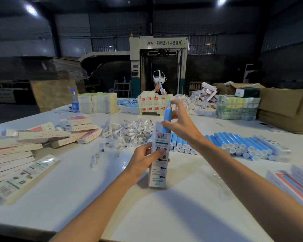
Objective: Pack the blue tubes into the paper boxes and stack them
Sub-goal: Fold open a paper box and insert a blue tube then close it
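Left hand [143, 159] grips box [158, 176], right hand [180, 123] tube [167, 117] inside.

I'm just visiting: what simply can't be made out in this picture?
Head view.
The blue tube: lower end hidden inside the paper box.
Print on that box: too blurred to read.
The flat boxes at right: cut off by the frame edge.
The wrapped pieces: too small to identify.

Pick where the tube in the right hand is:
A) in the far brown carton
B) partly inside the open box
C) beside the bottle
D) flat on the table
B: the right hand holds the tube with its lower end inside the open top of the box, which the left hand holds upright.
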### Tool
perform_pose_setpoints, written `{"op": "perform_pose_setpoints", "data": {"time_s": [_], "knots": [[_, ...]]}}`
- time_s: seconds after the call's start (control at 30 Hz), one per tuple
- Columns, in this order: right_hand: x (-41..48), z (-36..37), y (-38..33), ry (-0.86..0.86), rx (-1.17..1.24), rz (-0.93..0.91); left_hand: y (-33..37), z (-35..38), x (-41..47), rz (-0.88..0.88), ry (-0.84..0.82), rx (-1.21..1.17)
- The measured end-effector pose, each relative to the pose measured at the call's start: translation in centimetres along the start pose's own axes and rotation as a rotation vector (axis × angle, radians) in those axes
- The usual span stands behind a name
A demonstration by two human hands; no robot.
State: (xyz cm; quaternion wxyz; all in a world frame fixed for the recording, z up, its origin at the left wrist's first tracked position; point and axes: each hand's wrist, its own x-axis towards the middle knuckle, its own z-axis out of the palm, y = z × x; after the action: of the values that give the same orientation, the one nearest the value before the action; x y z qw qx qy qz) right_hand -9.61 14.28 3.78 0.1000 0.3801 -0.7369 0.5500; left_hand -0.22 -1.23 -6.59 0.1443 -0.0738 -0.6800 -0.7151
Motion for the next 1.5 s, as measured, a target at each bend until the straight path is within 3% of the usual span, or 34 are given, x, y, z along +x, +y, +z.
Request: {"op": "perform_pose_setpoints", "data": {"time_s": [0.43, 0.6, 0.87, 1.13, 1.3, 1.43, 1.5], "knots": [[-3.4, 1.3, 3.1, -0.007, -0.206, -0.07, -0.6, -0.2, 0.2, 0.026, 0.056, 0.004], [-2.5, 3.3, 6.3, 0.144, -0.219, -0.05, -1.9, -0.4, 0.6, 0.031, 0.224, 0.084], [3.3, 10.9, 10.5, -0.245, -0.648, -0.082, -3.8, -4.5, 2.0, -0.07, 0.718, 0.138], [7.2, 16.3, 12.9, -0.385, -1.065, -0.356, -4.5, -5.4, 2.5, -0.036, 0.796, 0.166], [7.5, 17.7, 13.0, -0.418, -0.95, -0.328, -3.9, -5.2, 2.6, 0.01, 0.737, 0.185], [6.5, 16.6, 12.9, -0.315, -0.912, -0.476, -3.3, -4.7, 2.3, 0.031, 0.669, 0.138], [5.4, 16.1, 12.3, -0.216, -0.667, -0.378, -2.9, -4.4, 2.1, 0.044, 0.633, 0.099]]}}
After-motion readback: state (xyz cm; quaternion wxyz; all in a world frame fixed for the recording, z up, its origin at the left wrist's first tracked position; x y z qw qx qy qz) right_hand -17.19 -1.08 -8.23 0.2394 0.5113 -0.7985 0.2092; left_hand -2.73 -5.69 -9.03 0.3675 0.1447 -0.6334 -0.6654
